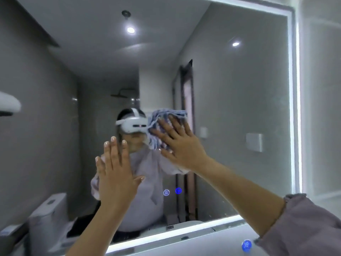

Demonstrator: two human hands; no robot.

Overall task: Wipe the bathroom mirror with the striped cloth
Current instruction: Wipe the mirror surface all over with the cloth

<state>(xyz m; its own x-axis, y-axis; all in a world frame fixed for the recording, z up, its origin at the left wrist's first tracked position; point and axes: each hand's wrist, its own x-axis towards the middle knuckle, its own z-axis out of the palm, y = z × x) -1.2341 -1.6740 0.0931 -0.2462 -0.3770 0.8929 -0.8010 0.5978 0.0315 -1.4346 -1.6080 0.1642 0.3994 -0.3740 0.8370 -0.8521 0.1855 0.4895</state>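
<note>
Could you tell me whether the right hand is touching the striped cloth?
Touching. The head view shows the right hand flat on the striped cloth, fingers spread over it.

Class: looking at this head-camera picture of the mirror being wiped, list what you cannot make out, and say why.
1. The striped cloth: head view, largely covered by the right hand pressing it.
2. The left hand: head view, whether it touches the mirror cannot be judged.
3. The mirror's left side: cut off by the picture's edge.
4. The lit icons on the glass: too small to read.
</note>
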